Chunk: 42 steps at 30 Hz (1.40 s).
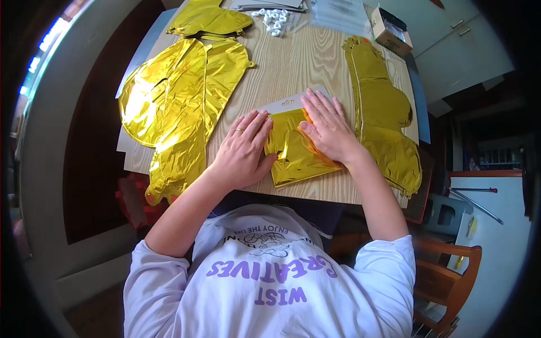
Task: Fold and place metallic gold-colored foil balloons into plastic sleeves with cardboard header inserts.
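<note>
Wood-grain counter with gold foil pieces, two bare hands resting on a folded one

In a room with a dark red-brown panel at the left and pale cabinets at the upper right, a light wood-grain counter fills the middle of this downward view. A person in a white top with purple lettering sits at its near edge, both forearms reaching forward over it.

Near the front of the counter, between the two hands, lies a folded gold foil packet, roughly rectangular and slightly turned. A pale grey card with a small slot shows beyond its far edge. The left hand lies on the packet's left side, fingers stretched out and close together, the thumb resting on the foil. The right hand lies palm down across its upper right, partly over the card, fingers straight and thumb spread. Neither hand's fingers are curled around anything. An orange strip shows beside the right thumb.

To the left lies a large, crinkled gold foil sheet; another gold foil piece lies beyond it. A long, flat gold foil shape lies along the right. At the far edge are small white coils, clear plastic sleeves and an open box.
</note>
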Each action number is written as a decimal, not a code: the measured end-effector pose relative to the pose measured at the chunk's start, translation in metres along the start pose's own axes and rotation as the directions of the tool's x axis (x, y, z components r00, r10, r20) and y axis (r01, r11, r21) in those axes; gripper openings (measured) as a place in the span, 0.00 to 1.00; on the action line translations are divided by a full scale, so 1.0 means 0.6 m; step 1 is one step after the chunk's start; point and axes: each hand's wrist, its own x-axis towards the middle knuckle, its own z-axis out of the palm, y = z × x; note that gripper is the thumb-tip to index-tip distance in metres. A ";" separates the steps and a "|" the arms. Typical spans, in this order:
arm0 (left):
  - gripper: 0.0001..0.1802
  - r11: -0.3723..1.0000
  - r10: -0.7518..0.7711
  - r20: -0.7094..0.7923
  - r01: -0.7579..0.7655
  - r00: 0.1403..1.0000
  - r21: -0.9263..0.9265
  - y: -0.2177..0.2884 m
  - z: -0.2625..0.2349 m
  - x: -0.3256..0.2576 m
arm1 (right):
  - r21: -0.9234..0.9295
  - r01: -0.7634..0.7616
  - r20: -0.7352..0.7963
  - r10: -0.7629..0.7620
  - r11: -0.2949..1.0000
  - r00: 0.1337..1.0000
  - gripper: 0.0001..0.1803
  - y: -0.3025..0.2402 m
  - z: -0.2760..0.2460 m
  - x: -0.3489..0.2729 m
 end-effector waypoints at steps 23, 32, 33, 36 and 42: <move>0.49 0.990 0.121 0.054 -0.117 0.991 -0.073 0.008 -0.008 0.004 | 0.518 -0.212 -0.200 0.358 0.829 0.912 0.23 -0.039 -0.096 -0.109; 0.50 0.979 0.199 0.025 -0.197 0.980 -0.046 0.016 -0.009 0.015 | 0.129 -0.189 -0.069 0.199 0.973 0.978 0.31 -0.065 -0.025 -0.126; 0.50 0.978 0.206 0.033 -0.205 0.978 -0.037 0.017 -0.009 0.016 | 0.172 -0.201 -0.084 0.217 0.965 0.973 0.31 -0.063 -0.027 -0.132; 0.51 0.979 0.206 0.055 -0.205 0.977 -0.025 0.016 -0.008 0.017 | 0.360 -0.220 -0.183 0.300 0.907 0.936 0.26 -0.055 -0.045 -0.146; 0.50 0.983 0.166 0.062 -0.160 0.984 -0.092 0.025 -0.017 0.017 | 0.709 -0.098 -0.427 0.535 0.699 0.729 0.16 -0.058 -0.094 -0.184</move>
